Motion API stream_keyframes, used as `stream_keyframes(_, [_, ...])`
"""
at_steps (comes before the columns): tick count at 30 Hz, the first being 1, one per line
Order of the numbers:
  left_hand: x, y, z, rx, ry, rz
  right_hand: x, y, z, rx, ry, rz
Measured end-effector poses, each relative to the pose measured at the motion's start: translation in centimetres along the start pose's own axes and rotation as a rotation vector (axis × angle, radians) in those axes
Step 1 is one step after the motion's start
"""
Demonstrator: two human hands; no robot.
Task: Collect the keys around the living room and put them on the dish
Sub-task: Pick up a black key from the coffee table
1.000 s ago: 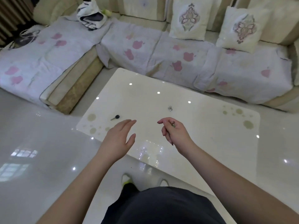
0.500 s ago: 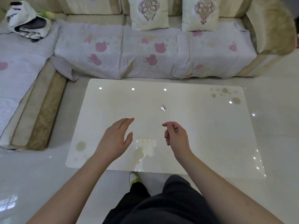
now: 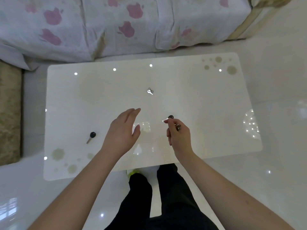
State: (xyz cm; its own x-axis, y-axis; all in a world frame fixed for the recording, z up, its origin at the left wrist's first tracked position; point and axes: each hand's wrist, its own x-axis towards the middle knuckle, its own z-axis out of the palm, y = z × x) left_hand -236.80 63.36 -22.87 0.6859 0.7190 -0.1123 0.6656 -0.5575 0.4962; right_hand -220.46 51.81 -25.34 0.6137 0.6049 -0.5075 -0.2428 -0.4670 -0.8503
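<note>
Three keys show on the white bench (image 3: 207, 100), and no dish is in view, so the collecting is only begun. At the left lies a black-headed key (image 3: 91, 137), untouched. The left hand (image 3: 123, 131) hovers over the bench with a wide, empty grip. Further back, near the middle, rests a small silver key (image 3: 150, 91) on a ring. The right hand (image 3: 179, 135) pinches another black-headed key (image 3: 168, 119) at its fingertips; all must yet reach the dish.
</note>
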Motion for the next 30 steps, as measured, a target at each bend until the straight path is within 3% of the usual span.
stream_keyframes(17, [4.3, -2.4, 15.4, 0.014, -0.114, -0.040, 17.0, 16.3, -2.8, -0.319, 0.147, 0.256])
stream_keyframes(20, [4.7, -2.9, 17.2, 0.012, -0.127, -0.038, 19.4, 17.8, -2.1, -0.380, 0.219, 0.299])
stream_keyframes(30, [7.5, -4.2, 19.6, -0.051, -0.065, -0.060, 24.1, 19.6, 0.7, -0.480, 0.234, 0.377])
